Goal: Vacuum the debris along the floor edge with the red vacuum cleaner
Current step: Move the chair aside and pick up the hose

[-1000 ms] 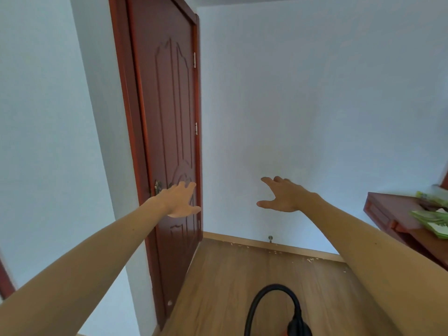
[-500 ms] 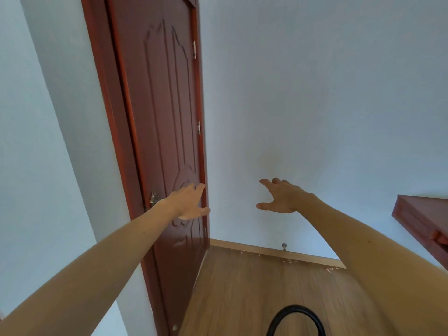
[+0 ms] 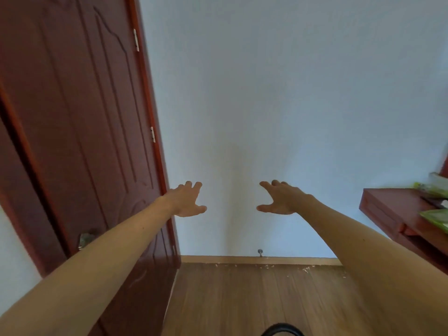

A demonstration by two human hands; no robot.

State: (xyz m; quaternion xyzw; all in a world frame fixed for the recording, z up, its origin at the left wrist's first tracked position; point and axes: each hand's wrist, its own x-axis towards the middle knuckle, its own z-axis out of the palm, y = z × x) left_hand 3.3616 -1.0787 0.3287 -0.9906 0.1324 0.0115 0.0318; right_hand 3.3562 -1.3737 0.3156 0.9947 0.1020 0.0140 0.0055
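Both of my arms stretch forward at chest height in front of the white wall. My left hand [image 3: 188, 201] and my right hand [image 3: 278, 200] are empty, palms down, fingers spread. Small pale debris [image 3: 263, 266] lies scattered on the wooden floor along the skirting board [image 3: 242, 259]. Of the vacuum cleaner only the top of a black hose loop [image 3: 282, 329] shows at the bottom edge, below and between my arms; its red body is out of view.
A dark red wooden door [image 3: 80, 122] with a metal handle [image 3: 84, 238] stands open on the left. A door stopper [image 3: 260, 252] sits on the skirting. A red-brown desk [image 3: 392, 209] with green packets [image 3: 436, 218] juts in at right.
The view has swung right and tilted up, so the door fills more of the left and the desk with its packets is back. Both hands stay outstretched and empty. Less hose shows.
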